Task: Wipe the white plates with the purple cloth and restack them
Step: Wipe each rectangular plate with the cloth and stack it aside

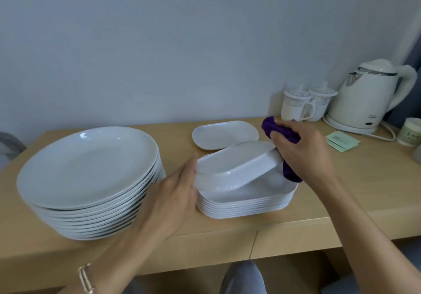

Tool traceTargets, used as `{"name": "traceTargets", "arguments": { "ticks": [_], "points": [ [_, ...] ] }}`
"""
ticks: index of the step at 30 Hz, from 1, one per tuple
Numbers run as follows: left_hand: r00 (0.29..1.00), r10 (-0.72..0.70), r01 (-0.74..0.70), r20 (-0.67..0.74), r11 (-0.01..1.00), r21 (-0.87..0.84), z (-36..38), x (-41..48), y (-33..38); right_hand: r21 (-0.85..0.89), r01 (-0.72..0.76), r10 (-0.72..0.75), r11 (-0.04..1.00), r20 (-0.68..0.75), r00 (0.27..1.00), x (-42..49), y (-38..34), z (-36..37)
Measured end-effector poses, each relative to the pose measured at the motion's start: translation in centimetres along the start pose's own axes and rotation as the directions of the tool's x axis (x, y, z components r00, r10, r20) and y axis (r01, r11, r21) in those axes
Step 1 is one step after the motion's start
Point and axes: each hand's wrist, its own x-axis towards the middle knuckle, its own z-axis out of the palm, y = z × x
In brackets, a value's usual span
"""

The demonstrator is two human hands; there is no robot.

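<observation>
While the left hand (173, 193) holds the near-left end of a lifted plate (237, 166), the right hand (303, 152) grips the purple cloth (273, 127) bunched in its curled fingers and presses it against the plate's raised far-right end. The plate hangs tilted just above the rectangular stack (246, 204), its low end towards the left hand, whose fingertips are blurred where they meet the rim. I judge this to be the wiping step on one dish from that stack. Behind it a single plate (224, 134) lies alone on the bench (341, 191) — probably the start of the wiped pile, with most of the work left.

Next the cloth needs to sweep the whole dish, both faces, with the left hand keeping the slick rim steady; then the plate goes squarely onto the single one behind.

A tall round stack (86, 170) of white plates sits at the left, untouched as far as I can tell. The bench is pale wood against a plain grey-blue wall (182, 43). At the far right stand a white kettle (369, 95), two lidded mugs (296, 105) and green sachets (341, 142) — well apart from the dishes.
</observation>
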Motion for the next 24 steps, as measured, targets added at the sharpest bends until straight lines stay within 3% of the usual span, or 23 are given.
{"name": "traceTargets", "arguments": {
  "ticks": [2,4,5,10,15,21,24],
  "points": [
    [0.983,-0.183,0.179,-0.013,0.972,-0.155,-0.8,1.4,0.6,0.066,0.021,-0.017,0.998,-0.059,0.998,0.2,-0.8,-0.3],
    [0.926,-0.376,0.366,0.03,0.875,-0.317,-0.9,3.0,1.0,0.119,0.047,-0.034,0.992,-0.109,0.993,0.3,-1.7,-0.2],
    [0.905,-0.423,0.416,0.05,0.851,-0.32,-0.8,3.9,1.1,0.137,0.059,-0.042,0.989,-0.129,0.991,0.4,-2.1,-0.1],
    [0.822,-0.552,0.566,0.139,0.762,-0.315,0.2,8.7,1.9,0.18,0.083,-0.061,0.98,-0.124,0.99,0.8,-2.8,1.0],
    [0.726,-0.628,0.66,0.281,0.519,-0.543,3.0,13.1,0.9,0.181,0.058,-0.056,0.982,-0.014,0.998,1.0,-1.7,2.0],
    [0.617,-0.69,0.746,0.379,0.36,-0.56,6.9,15.7,-1.5,0.164,0.037,-0.047,0.986,0.056,0.997,1.5,-0.2,2.9],
    [0.565,-0.705,0.797,0.43,0.33,-0.505,8.7,16.0,-2.2,0.154,0.023,-0.039,0.988,0.1,0.994,1.7,0.1,3.4]
  ]
}}
